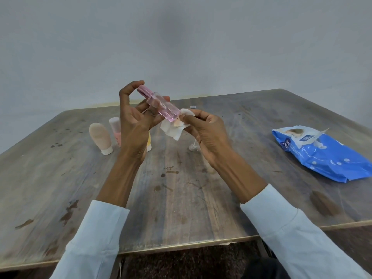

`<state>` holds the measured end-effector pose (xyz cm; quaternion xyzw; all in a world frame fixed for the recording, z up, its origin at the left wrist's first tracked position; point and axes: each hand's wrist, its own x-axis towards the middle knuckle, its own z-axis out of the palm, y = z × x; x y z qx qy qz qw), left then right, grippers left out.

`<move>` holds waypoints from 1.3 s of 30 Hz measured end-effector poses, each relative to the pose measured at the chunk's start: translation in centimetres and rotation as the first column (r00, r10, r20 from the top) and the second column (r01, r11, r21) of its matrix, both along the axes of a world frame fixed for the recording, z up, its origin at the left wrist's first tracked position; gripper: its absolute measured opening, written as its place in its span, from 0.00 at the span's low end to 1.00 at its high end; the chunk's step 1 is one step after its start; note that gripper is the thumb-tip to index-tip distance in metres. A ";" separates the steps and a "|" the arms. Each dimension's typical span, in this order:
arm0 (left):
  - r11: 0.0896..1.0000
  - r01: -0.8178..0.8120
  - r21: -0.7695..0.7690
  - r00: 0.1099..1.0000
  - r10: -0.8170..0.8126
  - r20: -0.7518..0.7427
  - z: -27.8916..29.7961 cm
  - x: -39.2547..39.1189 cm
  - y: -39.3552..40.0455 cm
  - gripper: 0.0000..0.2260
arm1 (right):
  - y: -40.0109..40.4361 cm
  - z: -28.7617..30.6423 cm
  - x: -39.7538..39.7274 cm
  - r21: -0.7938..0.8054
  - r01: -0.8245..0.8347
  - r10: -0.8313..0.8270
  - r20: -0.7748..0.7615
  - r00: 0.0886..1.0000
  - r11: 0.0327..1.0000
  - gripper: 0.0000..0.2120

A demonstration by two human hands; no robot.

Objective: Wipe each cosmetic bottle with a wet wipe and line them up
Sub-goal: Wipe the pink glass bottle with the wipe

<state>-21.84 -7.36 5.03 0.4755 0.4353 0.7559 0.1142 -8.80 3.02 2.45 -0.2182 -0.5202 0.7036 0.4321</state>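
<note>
left hand [133,117] pinches the clear pink rectangular glass bottle [161,104] at its cap end, tilted above the wooden surface [201,178], baring its base; right hand [205,129] pinches the white wet wipe [173,130] there.

Pale blue long sleeves [298,234] (cuffs pushed back).

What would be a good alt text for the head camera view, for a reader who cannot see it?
Above a worn wooden table, the left hand holds a tilted pink bottle while the right hand presses a white wet wipe against its base. Other bottles stand behind; a blue wipes pack lies right.
</note>
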 end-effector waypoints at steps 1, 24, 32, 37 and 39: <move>1.000 -0.002 -0.005 1.000 0.002 -0.011 0.0 0.1 0.1 0.28 | 0.1 0.0 0.1 0.004 0.014 -0.014 0.007 1.000 1.000 0.09; 1.000 -0.018 0.020 0.999 0.017 0.047 -0.1 0.5 0.0 0.32 | -0.6 0.5 0.2 0.026 -0.002 0.004 -0.067 0.998 1.000 0.08; 0.999 0.042 -0.004 0.996 -0.041 0.085 -0.4 -0.2 0.2 0.26 | -0.7 0.4 0.1 0.051 0.073 -0.070 -0.059 0.996 0.996 0.06; 0.996 0.085 -0.028 0.994 -0.083 0.078 -0.7 0.1 0.4 0.25 | -0.7 0.3 0.2 0.034 0.119 -0.118 -0.037 0.992 0.992 0.05; 0.997 0.071 -0.022 0.995 -0.070 0.068 -0.7 0.1 0.5 0.24 | -0.7 0.3 0.2 0.020 0.121 -0.120 -0.045 0.992 0.992 0.05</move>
